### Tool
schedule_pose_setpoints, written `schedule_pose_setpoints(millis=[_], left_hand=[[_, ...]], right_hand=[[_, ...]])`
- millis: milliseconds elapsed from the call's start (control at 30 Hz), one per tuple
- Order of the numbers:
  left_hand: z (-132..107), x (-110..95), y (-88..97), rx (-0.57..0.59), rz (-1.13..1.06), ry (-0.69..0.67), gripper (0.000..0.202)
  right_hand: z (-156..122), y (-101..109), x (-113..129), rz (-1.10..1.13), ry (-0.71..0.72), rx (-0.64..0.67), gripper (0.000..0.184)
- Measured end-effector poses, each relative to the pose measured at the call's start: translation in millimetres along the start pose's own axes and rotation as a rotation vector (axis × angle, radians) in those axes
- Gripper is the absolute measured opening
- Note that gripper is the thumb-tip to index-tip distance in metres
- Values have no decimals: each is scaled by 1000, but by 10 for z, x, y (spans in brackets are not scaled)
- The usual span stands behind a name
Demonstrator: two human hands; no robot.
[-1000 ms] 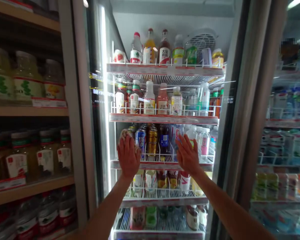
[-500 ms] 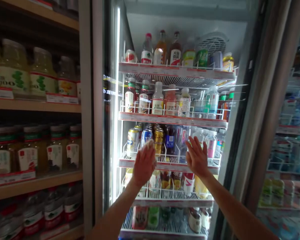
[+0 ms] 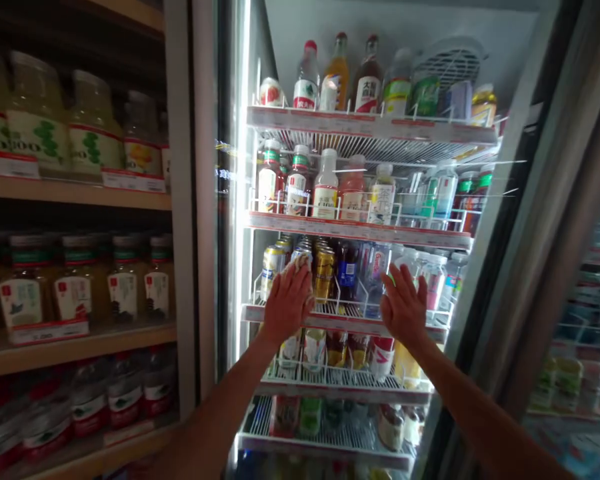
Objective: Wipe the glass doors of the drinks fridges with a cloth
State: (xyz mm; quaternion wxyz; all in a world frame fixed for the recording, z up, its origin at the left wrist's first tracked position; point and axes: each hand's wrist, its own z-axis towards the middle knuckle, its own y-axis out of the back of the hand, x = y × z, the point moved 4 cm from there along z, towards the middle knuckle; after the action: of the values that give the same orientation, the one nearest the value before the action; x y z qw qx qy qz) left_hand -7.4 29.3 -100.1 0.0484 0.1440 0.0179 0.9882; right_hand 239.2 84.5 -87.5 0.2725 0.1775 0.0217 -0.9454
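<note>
Left hand (image 3: 287, 301) clutches one pale crumpled cloth (image 3: 301, 261) before five white wire fridge shelves (image 3: 360, 233); right hand (image 3: 405, 308) spreads wide. It is empty.

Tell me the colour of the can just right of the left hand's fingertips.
Gold; the can stands beside the left hand, clearest in the head view.

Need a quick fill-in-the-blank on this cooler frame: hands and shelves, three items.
1. In the cooler, counting from the top, both hands are at the ___ wire shelf.
2. The left hand covers the front of a row of ___.
3. The right hand is spread ___, gripping nothing.

Missing words: third; cans; open.
</note>
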Motion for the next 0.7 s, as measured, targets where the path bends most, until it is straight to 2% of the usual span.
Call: schedule_pose_setpoints(millis=[100, 167, 200, 233, 300, 367, 433, 500, 567, 633, 700], left_hand=[[75, 221, 47, -69, 61, 200, 66], [111, 217, 40, -83, 72, 298, 65], [134, 130, 14, -59, 55, 261, 64], [156, -2, -22, -19, 26, 161, 61], [178, -279, -87, 80, -56, -122, 54], [189, -367, -102, 142, -118, -292, 49], [244, -205, -67, 129, -135, -241, 52], [316, 77, -15, 63, -96, -19, 61], [356, 264, 8, 55, -52, 164, 64], [382, 271, -12, 163, -64, 153, 60], [404, 213, -30, 319, -134, 10, 52]], right_hand=[[7, 10, 9, 10, -2, -5, 66], [8, 10, 9, 15, -7, -3, 66], [6, 8, 5, 15, -9, 0, 66], [3, 5, 1, 13, -9, 6, 66], [-5, -5, -12, 6, -9, 22, 67], [-15, -11, -26, 3, -15, 32, 67], [-22, -16, -36, 3, -24, 39, 67], [-24, -18, -38, 4, -26, 42, 67], [-25, -18, -42, 7, -28, 48, 66], [-27, -15, -55, 25, -35, 56, 66], [-31, -12, -75, 55, -35, 60, 64]])
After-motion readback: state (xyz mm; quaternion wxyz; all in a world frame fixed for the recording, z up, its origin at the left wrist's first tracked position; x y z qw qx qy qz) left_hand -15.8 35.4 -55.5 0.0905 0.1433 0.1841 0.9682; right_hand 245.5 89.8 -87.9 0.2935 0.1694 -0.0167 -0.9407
